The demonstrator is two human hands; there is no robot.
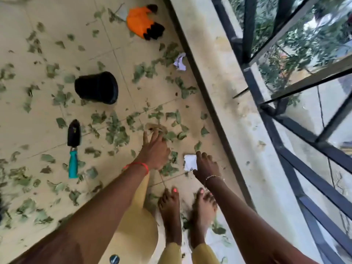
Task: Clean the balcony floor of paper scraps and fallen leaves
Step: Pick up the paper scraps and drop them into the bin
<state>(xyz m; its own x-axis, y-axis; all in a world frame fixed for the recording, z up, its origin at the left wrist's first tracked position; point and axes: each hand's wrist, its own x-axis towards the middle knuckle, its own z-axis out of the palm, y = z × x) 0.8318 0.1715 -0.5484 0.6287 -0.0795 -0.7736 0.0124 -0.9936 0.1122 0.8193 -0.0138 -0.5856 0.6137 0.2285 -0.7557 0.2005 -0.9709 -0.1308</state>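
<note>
Step in hand: picking up by hand, early stage. Most of the floor is strewn with green leaves; judged from that, little of the task is done.

Left hand: released, fingers straight and spread, palm down, holding nothing. Fingertips reach a brownish dry leaf lying just beyond them, at or very near contact. More green leaves lie under and on both sides of this hand.

Right hand: low over the floor, fingers bent downward, seen from the back. A flat white paper scrap lies on the tile, touching this hand's left side. The frame does not show whether the thumb has it pinched, so I cannot tell if the scrap is gripped.

Second paper piece, a crumpled scrap, lies farther off beside the raised ledge, well apart from both hands.

Next move, as a judgement:
- right hand needs a fingertip pinch on the scrap's edge, since it lies flat on the tile
- left hand needs to rake the nearby leaves into a clump before closing on them

Other items on the floor:
- black pot on its side, far left
- trowel, left of the left hand
- orange gloves, far end
</note>
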